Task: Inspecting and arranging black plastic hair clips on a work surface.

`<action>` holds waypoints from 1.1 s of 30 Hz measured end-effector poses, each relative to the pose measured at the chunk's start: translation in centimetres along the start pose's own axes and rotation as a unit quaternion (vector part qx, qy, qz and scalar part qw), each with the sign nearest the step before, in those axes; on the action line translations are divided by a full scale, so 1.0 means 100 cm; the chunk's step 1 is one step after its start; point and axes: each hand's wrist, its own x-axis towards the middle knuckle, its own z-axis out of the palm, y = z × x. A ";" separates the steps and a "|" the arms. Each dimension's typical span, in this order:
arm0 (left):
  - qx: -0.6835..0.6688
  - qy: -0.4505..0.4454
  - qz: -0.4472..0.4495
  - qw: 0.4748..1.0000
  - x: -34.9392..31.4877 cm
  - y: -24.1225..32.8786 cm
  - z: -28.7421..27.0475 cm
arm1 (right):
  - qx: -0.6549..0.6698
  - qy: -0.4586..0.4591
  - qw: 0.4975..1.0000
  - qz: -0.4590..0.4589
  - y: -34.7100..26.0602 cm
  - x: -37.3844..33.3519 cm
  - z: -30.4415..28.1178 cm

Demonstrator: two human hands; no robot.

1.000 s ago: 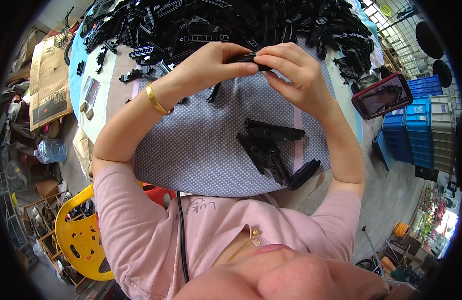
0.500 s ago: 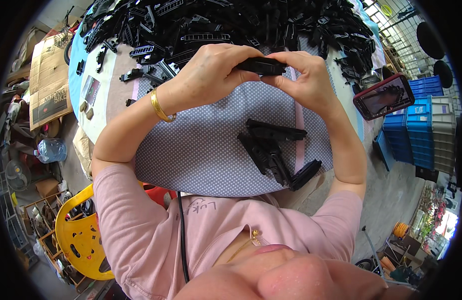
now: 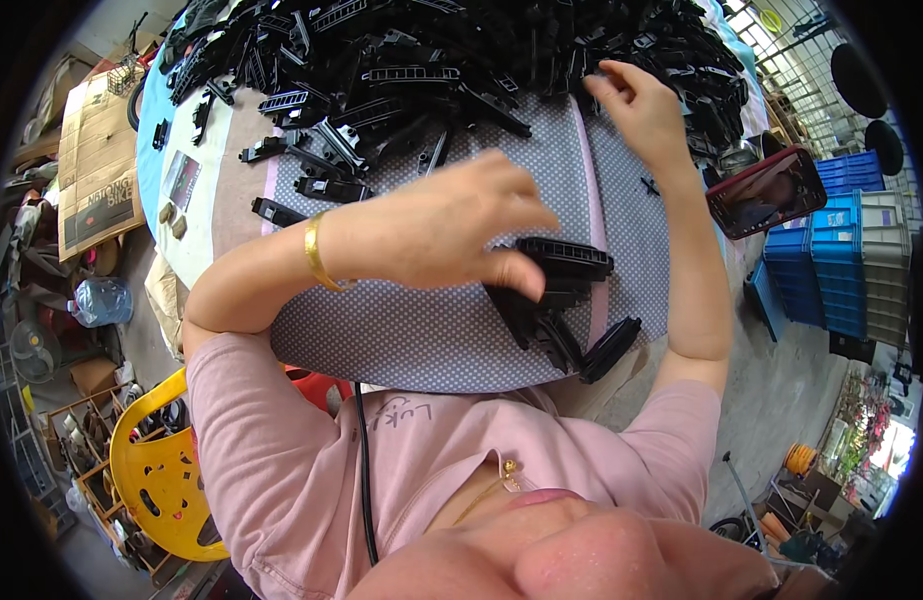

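Observation:
My left hand (image 3: 446, 225), smeared by motion, hovers over the near part of the table with thumb and fingers apart. Just right of its fingertips lies a small stack of long black plastic parts (image 3: 571, 258), one with a ribbed face on top. Another black part (image 3: 611, 350) slants at the stack's near end. My right hand (image 3: 641, 115) reaches to the near edge of a large heap of black plastic parts (image 3: 411, 50); its fingers are loosely bent, thumb apart, and I see nothing held in them.
A dotted grey cloth (image 3: 401, 340) covers the table. Several loose black parts (image 3: 331, 188) lie left of the middle. A phone in a red case (image 3: 768, 192) stands at the right edge, beyond it blue crates (image 3: 836, 260). A yellow chair (image 3: 161, 470) stands lower left.
The black part held between both hands is out of them, and a ribbed part tops the small stack. My left hand came nearer; my right hand moved away to the heap.

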 end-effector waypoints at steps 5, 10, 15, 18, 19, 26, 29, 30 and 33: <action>0.225 -0.082 -0.352 0.905 0.000 -0.006 -0.016 | -0.163 -0.026 0.986 -0.007 -0.006 -0.004 0.006; 0.292 -0.041 -0.292 0.910 -0.008 -0.029 -0.004 | -0.254 -0.006 0.967 -0.030 0.000 -0.004 -0.001; 0.159 0.033 -0.221 0.962 -0.006 -0.032 -0.012 | -0.237 0.125 0.961 -0.075 -0.011 -0.002 -0.011; -0.118 0.099 -0.285 0.946 0.002 -0.041 -0.018 | -0.155 0.168 0.969 -0.096 -0.028 -0.004 -0.010; -0.222 0.127 -0.283 0.924 0.002 -0.044 -0.020 | -0.151 0.189 0.959 -0.147 -0.026 -0.003 -0.007; -0.532 0.163 -0.276 0.784 0.004 -0.054 -0.016 | 0.231 -0.033 0.972 0.030 -0.037 -0.008 -0.009; -0.568 0.169 -0.265 0.761 0.003 -0.057 -0.013 | 0.374 -0.130 0.915 0.084 -0.047 -0.013 -0.005; -0.576 0.168 -0.260 0.757 0.004 -0.058 -0.012 | 0.377 -0.134 0.913 0.080 -0.051 -0.015 -0.004; -0.566 0.174 -0.266 0.761 0.004 -0.056 -0.013 | 0.316 -0.128 0.939 0.043 -0.057 -0.019 -0.002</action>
